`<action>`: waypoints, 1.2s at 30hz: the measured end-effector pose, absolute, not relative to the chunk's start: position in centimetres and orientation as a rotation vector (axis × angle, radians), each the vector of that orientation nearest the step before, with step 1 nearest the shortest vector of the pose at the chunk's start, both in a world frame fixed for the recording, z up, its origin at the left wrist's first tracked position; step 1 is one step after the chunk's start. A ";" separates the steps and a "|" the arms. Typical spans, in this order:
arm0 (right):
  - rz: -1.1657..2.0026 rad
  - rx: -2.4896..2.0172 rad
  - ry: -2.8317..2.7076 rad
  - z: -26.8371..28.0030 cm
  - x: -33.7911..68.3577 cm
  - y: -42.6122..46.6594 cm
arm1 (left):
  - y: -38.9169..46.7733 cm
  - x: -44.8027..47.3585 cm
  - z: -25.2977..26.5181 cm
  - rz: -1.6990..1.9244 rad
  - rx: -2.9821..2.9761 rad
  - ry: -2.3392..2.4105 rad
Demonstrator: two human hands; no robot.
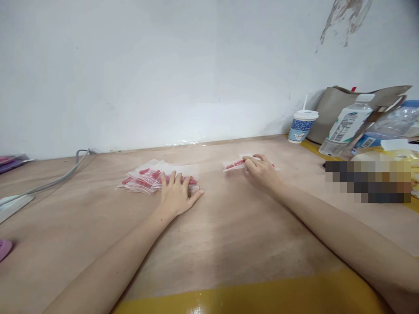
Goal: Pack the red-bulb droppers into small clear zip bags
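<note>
My left hand (pixel 176 192) lies with its fingers spread on the right end of a fanned pile of small clear plastic bags (pixel 144 176). Red pieces show through the plastic; their exact kind is too small to tell. Farther right, my right hand (pixel 260 170) has its fingers bent and closed on another small clear plastic bag (pixel 231 166) with a red piece inside. That bag lies on the table, and part of it is hidden under the fingers.
At the right stand a paper cup with a straw (pixel 299 128), a plastic bottle (pixel 348 124) and a grey-beige bag (pixel 324 109). A grey cable (pixel 62 178) crosses the left side of the table (pixel 229 244). A pink object (pixel 5 248) sits at the left edge. The white wall (pixel 147 78) bounds the back.
</note>
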State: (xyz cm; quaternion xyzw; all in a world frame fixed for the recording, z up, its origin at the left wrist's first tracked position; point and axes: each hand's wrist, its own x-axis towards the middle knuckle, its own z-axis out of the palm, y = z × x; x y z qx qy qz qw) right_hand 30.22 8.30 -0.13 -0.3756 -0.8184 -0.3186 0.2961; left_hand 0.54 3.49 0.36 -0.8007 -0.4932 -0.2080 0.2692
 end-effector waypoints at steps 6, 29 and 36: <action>-0.508 -1.285 -2.206 -1.1 32.9 8.9 | 3.3 0.9 0.3 -0.521 -2.291 -1.326; -0.760 -0.731 -2.370 -0.4 26.7 5.2 | 4.2 3.4 -1.3 -0.971 -2.619 -1.185; -0.553 -0.785 -2.377 -0.7 26.9 6.1 | 4.6 3.4 -1.2 -1.044 -2.623 -1.193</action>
